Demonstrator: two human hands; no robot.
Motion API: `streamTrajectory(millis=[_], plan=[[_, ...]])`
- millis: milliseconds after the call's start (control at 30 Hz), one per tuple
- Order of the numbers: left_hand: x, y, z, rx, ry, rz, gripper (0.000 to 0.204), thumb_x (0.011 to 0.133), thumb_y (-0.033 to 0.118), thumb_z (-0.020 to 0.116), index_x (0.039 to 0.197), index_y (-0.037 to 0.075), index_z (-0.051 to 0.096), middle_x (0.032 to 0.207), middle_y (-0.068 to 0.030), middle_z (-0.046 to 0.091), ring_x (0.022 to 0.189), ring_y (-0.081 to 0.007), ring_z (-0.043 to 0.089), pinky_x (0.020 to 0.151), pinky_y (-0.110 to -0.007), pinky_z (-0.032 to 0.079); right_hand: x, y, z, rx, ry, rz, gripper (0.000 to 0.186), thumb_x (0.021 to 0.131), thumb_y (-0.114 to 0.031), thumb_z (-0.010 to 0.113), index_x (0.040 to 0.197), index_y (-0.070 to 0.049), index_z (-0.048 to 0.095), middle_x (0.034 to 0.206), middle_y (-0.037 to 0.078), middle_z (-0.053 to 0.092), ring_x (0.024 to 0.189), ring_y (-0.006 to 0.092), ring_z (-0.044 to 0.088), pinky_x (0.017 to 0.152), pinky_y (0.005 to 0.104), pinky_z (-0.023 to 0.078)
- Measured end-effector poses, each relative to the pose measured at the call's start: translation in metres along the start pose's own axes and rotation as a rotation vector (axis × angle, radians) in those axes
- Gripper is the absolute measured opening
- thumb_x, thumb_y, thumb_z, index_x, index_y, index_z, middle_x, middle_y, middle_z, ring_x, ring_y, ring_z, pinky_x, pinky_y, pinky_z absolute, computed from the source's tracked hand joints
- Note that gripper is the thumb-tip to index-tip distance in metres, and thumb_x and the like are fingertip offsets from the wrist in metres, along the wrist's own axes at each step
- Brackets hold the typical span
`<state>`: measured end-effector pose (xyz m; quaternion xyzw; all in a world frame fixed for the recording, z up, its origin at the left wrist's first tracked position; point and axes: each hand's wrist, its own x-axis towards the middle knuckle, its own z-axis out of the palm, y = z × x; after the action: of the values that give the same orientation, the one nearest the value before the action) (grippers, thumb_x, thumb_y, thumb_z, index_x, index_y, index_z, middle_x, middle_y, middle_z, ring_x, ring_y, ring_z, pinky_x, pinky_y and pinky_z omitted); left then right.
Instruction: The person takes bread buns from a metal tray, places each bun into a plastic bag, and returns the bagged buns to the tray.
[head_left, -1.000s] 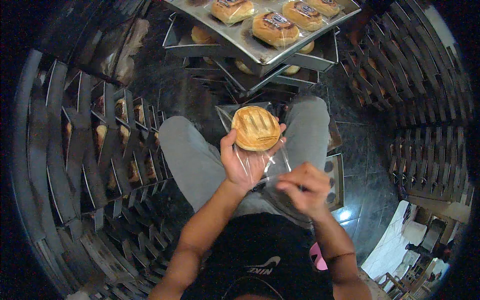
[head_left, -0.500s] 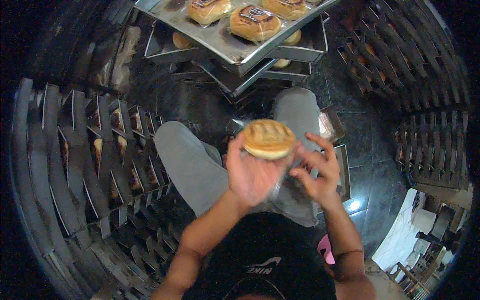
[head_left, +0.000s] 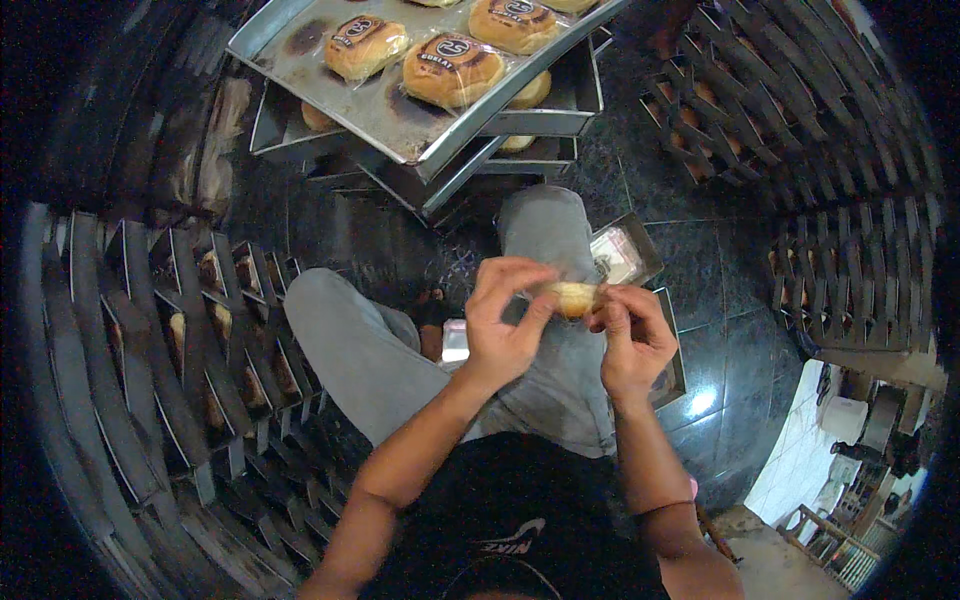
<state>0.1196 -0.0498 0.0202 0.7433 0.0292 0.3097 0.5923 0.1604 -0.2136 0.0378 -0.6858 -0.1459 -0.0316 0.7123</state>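
A small bread bun (head_left: 576, 299) with a browned top is held up over my right thigh, tilted so that I see it nearly edge-on. What looks like clear plastic film is around it. My left hand (head_left: 506, 318) pinches it from the left with thumb and fingers. From the other side, the curled fingers of my right hand (head_left: 632, 338) grip its right end or the film there; which of the two, I cannot tell.
Ahead stands a stack of metal trays, the top tray (head_left: 300, 85) bearing several wrapped buns (head_left: 455, 68). Racked bread pans (head_left: 150, 330) line my left. A box of plastic packets (head_left: 617, 255) lies beside my right knee. A white packet (head_left: 455, 340) lies between my legs.
The bun has left my open left palm and turned edge-on between both hands, shifting slightly right. My right hand has closed at its right end. The view has shifted, so the trays appear further left.
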Motion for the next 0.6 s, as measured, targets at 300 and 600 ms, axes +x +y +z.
streamTrajectory(millis=[300, 600], plan=[[-0.003, -0.003, -0.028, -0.256, -0.017, -0.626, 0.012, 0.094, 0.013, 0.072, 0.096, 0.001, 0.069, 0.091, -0.0008, 0.068, 0.085, -0.0086, 0.059, 0.080, -0.025, 0.048, 0.009, -0.031, -0.022, -0.171, 0.028, 0.601, 0.022, 0.093, -0.020, 0.075, 0.087, -0.001, 0.066, 0.076, 0.004, 0.067, 0.048, 0.0032, 0.049, 0.040, 0.0211, 0.039], [-0.106, -0.025, -0.015, -0.105, -0.024, -0.685, 0.018, 0.092, 0.018, 0.076, 0.088, 0.003, 0.066, 0.078, 0.0016, 0.063, 0.070, -0.0050, 0.054, 0.066, -0.023, 0.045, -0.084, -0.007, -0.050, -0.282, 0.169, 0.875, 0.017, 0.090, -0.011, 0.071, 0.101, 0.000, 0.066, 0.075, 0.000, 0.063, 0.076, 0.0105, 0.060, 0.066, 0.0300, 0.051]])
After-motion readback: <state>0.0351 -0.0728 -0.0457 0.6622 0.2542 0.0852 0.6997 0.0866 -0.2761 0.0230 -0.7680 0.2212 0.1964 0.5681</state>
